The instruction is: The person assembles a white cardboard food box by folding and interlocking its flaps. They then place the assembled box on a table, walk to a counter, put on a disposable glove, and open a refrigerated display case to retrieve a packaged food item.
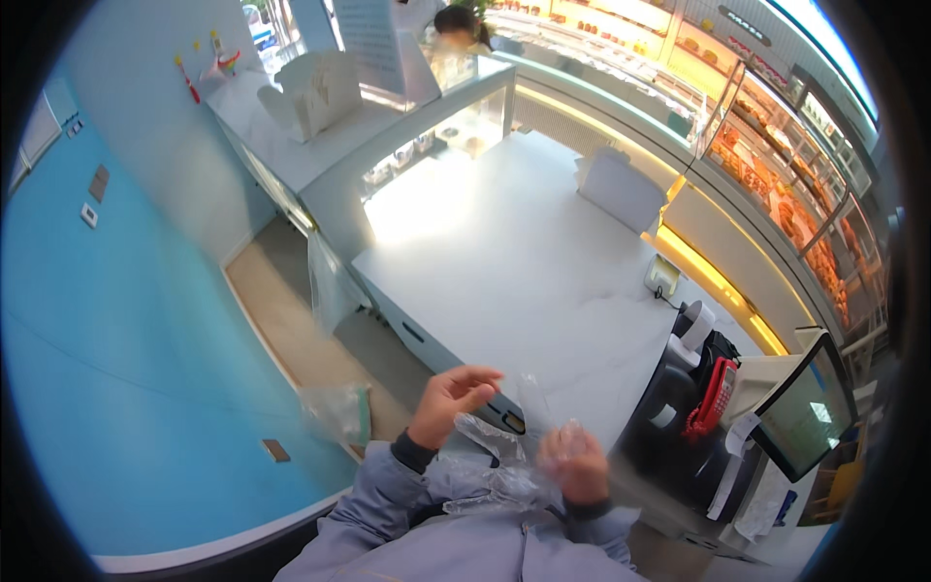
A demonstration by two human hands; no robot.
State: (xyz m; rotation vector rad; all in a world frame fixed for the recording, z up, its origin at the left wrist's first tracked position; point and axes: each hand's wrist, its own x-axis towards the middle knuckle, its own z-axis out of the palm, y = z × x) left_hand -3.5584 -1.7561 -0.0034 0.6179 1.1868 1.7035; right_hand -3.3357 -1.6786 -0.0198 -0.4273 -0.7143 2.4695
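Over the near edge of the counter, my left hand [452,405] is raised with its fingers bent to the right and its thumb apart from them. Nothing shows between those fingers. To its right, my right hand [576,464] is curled and a little blurred, closed on thin clear plastic that looks like a disposable glove [533,403]. One strip of it sticks up past the hand. More crumpled clear plastic [495,438] hangs between my hands and in front of my grey jacket. Whether it is one piece or two is hard to make out.
A white marbled counter [504,262] spreads ahead. To the right stand a red telephone [716,390] and a tilted screen [807,407]. White cartons [621,186] sit farther off, before lit bakery shelves [786,194]. At left is a blue wall [126,320]; another person [456,37] is at the back.
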